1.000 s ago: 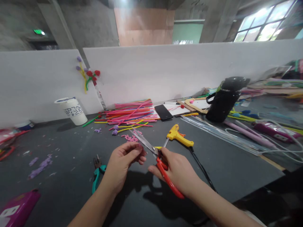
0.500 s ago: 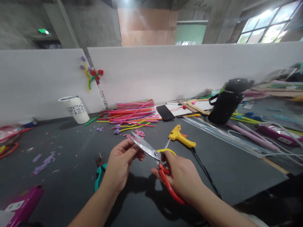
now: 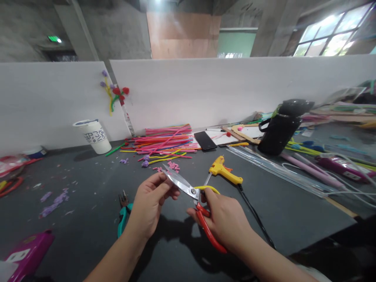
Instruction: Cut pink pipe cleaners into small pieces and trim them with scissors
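My right hand (image 3: pixel 225 215) grips scissors (image 3: pixel 179 183) with red handles, their blades pointing up and left. The blades look nearly closed, with the tips beside the fingers of my left hand (image 3: pixel 154 199). That hand is pinched together; whatever lies between its fingers is hidden. A yellow fuzzy stem (image 3: pixel 210 188) curves beside the scissors' pivot at my right fingers; whether the hand holds it I cannot tell. Just beyond the blade tips lie short pink pieces (image 3: pixel 174 166). Teal-handled pliers (image 3: pixel 122 223) rest beside my left wrist.
A yellow glue gun (image 3: pixel 225 171) with a black cord lies right of the scissors. Behind are a bundle of coloured fuzzy stems (image 3: pixel 167 141), a phone (image 3: pixel 205 140) and a black jug (image 3: pixel 280 129). A white cup (image 3: pixel 96 137) and purple scraps (image 3: pixel 54 203) are at left.
Hardly anything differs. Both hands and the scissors keep almost the same place; the view has shifted very slightly.
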Tool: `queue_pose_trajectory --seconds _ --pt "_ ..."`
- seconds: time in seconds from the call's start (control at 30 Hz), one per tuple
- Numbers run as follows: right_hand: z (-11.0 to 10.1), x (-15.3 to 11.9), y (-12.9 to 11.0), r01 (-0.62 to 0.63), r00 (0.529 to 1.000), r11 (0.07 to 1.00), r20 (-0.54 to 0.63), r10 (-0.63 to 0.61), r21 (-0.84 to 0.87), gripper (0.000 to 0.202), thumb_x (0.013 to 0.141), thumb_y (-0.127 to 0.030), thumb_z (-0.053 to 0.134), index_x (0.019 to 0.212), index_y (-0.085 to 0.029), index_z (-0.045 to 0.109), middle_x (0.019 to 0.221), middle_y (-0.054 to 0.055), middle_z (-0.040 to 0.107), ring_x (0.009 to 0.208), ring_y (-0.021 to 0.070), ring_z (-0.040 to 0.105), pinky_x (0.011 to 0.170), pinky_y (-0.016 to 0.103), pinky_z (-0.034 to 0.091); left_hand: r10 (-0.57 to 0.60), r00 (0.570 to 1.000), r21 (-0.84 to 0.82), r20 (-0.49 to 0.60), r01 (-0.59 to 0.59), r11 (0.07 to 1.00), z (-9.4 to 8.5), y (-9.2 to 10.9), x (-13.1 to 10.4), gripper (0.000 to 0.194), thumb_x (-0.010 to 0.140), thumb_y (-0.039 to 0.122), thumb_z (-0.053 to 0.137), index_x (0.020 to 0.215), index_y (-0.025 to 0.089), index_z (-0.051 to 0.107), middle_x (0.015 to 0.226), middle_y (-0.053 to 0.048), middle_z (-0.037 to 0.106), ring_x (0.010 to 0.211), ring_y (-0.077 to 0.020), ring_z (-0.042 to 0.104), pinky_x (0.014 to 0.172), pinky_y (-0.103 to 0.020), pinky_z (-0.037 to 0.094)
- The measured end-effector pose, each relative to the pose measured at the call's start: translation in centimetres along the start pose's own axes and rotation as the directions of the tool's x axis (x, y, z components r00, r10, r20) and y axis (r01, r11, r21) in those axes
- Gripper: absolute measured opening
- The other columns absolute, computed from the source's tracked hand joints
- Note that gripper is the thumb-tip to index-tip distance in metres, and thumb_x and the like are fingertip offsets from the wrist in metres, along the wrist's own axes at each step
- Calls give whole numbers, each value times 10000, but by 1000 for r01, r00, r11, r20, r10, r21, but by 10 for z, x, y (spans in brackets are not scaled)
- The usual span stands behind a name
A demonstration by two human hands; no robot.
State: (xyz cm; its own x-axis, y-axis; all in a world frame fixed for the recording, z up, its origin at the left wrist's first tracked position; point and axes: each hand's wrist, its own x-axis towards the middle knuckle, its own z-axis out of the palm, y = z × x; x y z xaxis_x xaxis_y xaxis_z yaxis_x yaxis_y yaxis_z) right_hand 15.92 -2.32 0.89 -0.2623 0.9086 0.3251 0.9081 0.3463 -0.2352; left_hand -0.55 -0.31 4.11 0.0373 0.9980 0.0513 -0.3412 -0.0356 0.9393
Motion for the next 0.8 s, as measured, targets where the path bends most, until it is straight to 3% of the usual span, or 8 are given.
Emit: queue_pose_trajectory --seconds 0.27,0.53,0.63,0.8 --pt "0 0 0 18 999 1000 -28 -18 -22 395 761 -559 379 723 -175 467 575 13 569 482 154 539 434 227 221 5 1000 1 7 -5 1000 0 1 -1 61 669 176 601 711 139 623 588 9 596 507 -72 522 511 -181 423" --pt "-5 3 3 -41 999 999 4 41 -11 388 772 -547 362 664 -189 467 512 5 549 450 151 528 425 228 196 35 999 45 -12 -34 998 -3 1 0 49 659 186 613 691 152 601 615 14 598 536 -88 535 538 -205 435" --pt "-5 4 4 -90 995 994 47 87 57 356 763 -538 379 697 -197 458 531 -1 558 474 154 535 432 225 216 45 999 87 -25 -43 995 -3 0 0 44 673 198 601 686 158 587 595 17 600 536 -95 534 548 -218 432" --pt "-4 2 2 -64 996 995 65 59 78 369 738 -554 407 770 -191 471 630 21 591 528 165 550 453 226 240 91 995 190 -36 -83 978 0 2 -1 31 673 182 588 654 159 578 569 31 583 526 -91 523 558 -213 417"
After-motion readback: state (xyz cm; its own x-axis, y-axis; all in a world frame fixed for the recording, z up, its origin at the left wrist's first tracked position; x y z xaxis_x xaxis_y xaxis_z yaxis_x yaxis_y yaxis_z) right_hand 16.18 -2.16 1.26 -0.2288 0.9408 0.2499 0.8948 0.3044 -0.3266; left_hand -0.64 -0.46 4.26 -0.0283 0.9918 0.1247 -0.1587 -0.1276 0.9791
